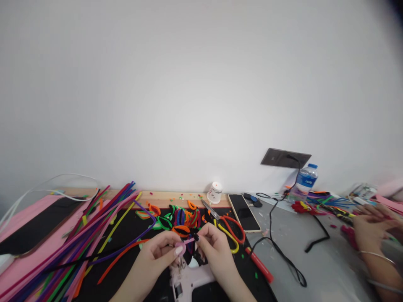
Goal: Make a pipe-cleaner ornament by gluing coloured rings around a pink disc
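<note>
My left hand [160, 256] pinches a light purple-pink pipe cleaner [181, 248], which looks coiled or bent at that end. Its short straight end reaches across to my right hand [216, 249], whose thumb and finger are closed on it. Directly beneath both hands lies a pale pink glue gun [188, 280], partly covered by them. Just beyond my fingers is a pile of bent pipe cleaner loops [181, 220] in orange, green, blue and purple. Scissors [231, 228] with red and yellow handles lie beside my right hand.
Long pipe cleaners [78, 243] spread over the left side, near a dark tablet-like slab [40, 224]. A paper cup [214, 193], a phone [244, 213], a red stick-like tool [260, 264], a black cable [271, 222] and a water bottle [304, 182] stand or lie rightward. Another person's hands [371, 228] work at far right.
</note>
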